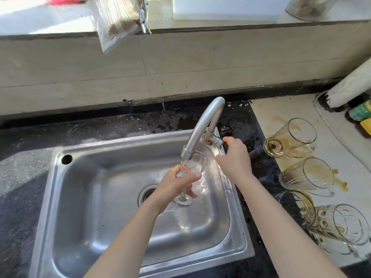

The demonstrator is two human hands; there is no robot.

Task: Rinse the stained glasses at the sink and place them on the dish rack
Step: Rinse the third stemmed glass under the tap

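My left hand point(176, 183) grips a clear stemmed glass point(195, 164) by its bowl, holding it upright under the spout of the steel tap point(202, 125) over the sink point(104, 197). Water runs into the glass. My right hand point(234, 157) reaches to the tap's handle point(217, 140), its fingers curled at the lever. Several stained glasses lie on their sides on the pale counter at the right: one far point(291, 137), one in the middle point(309, 176), and a cluster nearest me point(337, 225), with brown spills around them.
A dark stone counter point(24, 177) surrounds the sink. A white pipe point(353, 85) and a green bottle point(360, 112) stand at the far right. On the ledge above lie a bag of sticks point(118, 19) and a white container point(226, 7). No dish rack is in view.
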